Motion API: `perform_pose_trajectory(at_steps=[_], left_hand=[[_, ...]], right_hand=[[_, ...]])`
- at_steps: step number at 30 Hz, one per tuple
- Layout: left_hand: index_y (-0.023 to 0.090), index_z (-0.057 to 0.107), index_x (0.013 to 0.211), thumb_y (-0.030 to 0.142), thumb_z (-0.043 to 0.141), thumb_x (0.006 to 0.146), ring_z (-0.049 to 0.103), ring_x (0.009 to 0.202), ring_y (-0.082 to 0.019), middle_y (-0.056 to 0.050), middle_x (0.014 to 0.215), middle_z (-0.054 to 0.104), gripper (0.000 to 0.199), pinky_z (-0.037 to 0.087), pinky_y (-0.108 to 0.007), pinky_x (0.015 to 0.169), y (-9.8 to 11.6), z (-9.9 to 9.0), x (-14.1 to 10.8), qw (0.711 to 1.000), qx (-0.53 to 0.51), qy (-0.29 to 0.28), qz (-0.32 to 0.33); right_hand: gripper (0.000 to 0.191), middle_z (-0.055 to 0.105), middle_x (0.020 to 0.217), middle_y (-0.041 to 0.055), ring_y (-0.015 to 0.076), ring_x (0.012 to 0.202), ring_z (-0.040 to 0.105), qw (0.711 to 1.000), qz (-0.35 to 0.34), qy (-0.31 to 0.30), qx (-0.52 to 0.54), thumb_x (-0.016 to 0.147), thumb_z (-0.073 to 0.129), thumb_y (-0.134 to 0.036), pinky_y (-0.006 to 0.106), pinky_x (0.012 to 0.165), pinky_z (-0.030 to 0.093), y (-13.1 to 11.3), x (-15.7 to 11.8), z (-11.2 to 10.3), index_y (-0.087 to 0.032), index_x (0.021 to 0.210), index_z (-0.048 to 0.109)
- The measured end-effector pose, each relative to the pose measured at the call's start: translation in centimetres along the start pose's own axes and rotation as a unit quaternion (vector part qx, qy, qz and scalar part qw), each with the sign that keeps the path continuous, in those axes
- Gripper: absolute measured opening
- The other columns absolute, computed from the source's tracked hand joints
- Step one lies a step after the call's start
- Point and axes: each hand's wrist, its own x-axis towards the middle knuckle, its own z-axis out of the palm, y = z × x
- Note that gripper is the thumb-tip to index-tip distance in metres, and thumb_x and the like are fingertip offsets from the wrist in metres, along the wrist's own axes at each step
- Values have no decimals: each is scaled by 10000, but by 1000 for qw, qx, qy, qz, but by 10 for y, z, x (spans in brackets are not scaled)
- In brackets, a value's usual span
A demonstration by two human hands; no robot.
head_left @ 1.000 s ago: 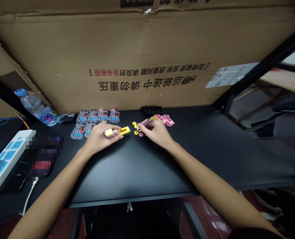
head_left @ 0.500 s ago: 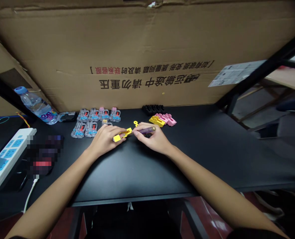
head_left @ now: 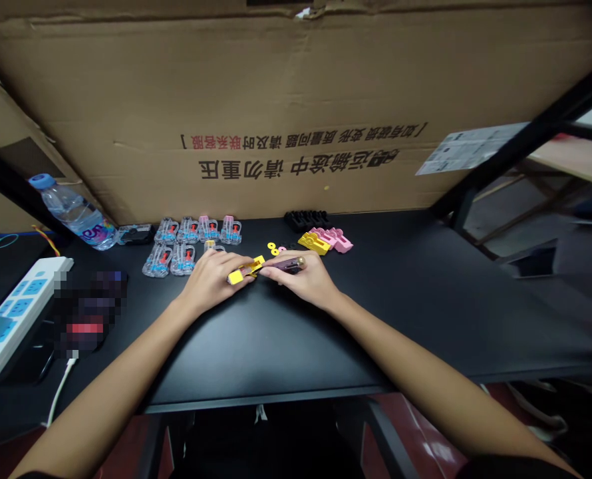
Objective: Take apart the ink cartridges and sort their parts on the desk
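Observation:
My left hand (head_left: 210, 278) is closed around a small yellow plastic part (head_left: 236, 277), holding it just above the black table. A dark pen-like tool (head_left: 292, 265) with a gold end is gripped in my right hand (head_left: 310, 278), its tip at the right end of the yellow part. Small yellow rings (head_left: 272, 247) and a pink ring (head_left: 283, 249) lie just behind my right hand. Yellow pieces (head_left: 314, 243), pink pieces (head_left: 336, 240) and black pieces (head_left: 306, 219) lie in groups behind and to the right.
Several clear plastic assemblies (head_left: 157, 259) stand in rows at the back left, near a water bottle (head_left: 79, 213). A white power strip (head_left: 21, 313) and a pixelated dark object (head_left: 91, 309) lie at the left. A cardboard sheet (head_left: 296, 86) rises behind the table (head_left: 276, 352).
My right hand has shifted slightly left with the tool, whose tip is now closer to the yellow part. More of the small rings now shows. My left hand has barely moved.

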Motion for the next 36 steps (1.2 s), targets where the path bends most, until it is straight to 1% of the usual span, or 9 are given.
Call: perform_pose_trajectory(at_steps=[4, 7, 14, 21, 23, 27, 30, 33, 36], left_hand=[[244, 719, 1231, 470, 745, 978, 758, 1039, -257, -59, 1192, 815, 340, 464, -390, 892, 0, -2, 0, 1000, -17, -1, -8], [243, 685, 1237, 472, 743, 974, 773, 1043, -246, -51, 1179, 813, 353, 500, -389, 934, 0, -5, 1, 997, -59, 19, -52], [255, 557, 1217, 470, 796, 918, 796, 945, -207, -20, 1062, 803, 439, 598, -316, 834, -2, -10, 1, 959, -188, 128, -167], [274, 394, 1135, 393, 817, 905, 794, 896, -212, -22, 1032, 764, 496, 630, -380, 842, -2, -4, 3, 920, -281, 190, -195], [277, 362, 1130, 387, 814, 909, 791, 883, -209, -26, 1039, 752, 515, 636, -379, 814, -2, -4, 4, 912, -305, 188, -198], [275, 339, 1154, 452, 793, 917, 749, 716, -164, -18, 1023, 728, 542, 617, -298, 610, 0, -5, 4, 896, -357, 152, -215], [276, 357, 1229, 490, 793, 904, 693, 630, -140, -9, 983, 716, 585, 573, -254, 489, 2, -5, 4, 887, -386, 118, -224], [280, 383, 1334, 486, 795, 903, 692, 650, -149, -23, 994, 722, 631, 584, -260, 494, 3, -5, 4, 886, -391, 100, -227], [281, 396, 1388, 458, 797, 909, 763, 838, -205, -55, 1078, 745, 650, 633, -295, 622, 5, -4, 3, 891, -396, 77, -210]], right_hand=[[255, 819, 869, 64, 224, 730, 724, 999, 24, 17, -18, 943, 759, -442, 364, 683, 546, 0, 3, -5, -205, 889, 835], [298, 796, 825, 58, 204, 688, 698, 999, 29, 13, -28, 974, 704, -446, 335, 637, 526, -5, 5, -8, -188, 874, 817], [237, 821, 865, 39, 218, 757, 734, 997, 6, -61, -38, 961, 689, -396, 366, 790, 595, -4, 4, -2, -220, 865, 813], [345, 805, 862, 82, 234, 705, 747, 995, 81, 18, -62, 957, 702, -505, 356, 662, 588, 14, 9, -14, -180, 930, 814], [396, 800, 865, 83, 228, 705, 747, 994, 87, 47, -44, 995, 654, -537, 357, 673, 597, 12, 11, -19, -178, 949, 815], [489, 793, 937, 91, 238, 858, 750, 995, 20, 93, -25, 1063, 532, -573, 376, 792, 605, 1, 11, -23, -204, 890, 802], [544, 723, 735, 53, 197, 685, 699, 997, 1, 79, 12, 1081, 489, -587, 343, 674, 570, -7, 8, -21, -212, 763, 721], [568, 624, 596, 12, 163, 547, 612, 997, -17, 70, 21, 1099, 465, -566, 322, 590, 504, -14, 4, -18, -219, 678, 623], [512, 634, 656, 18, 168, 603, 615, 995, -62, 75, -37, 1103, 494, -506, 325, 630, 496, -19, 4, -16, -221, 700, 627]])
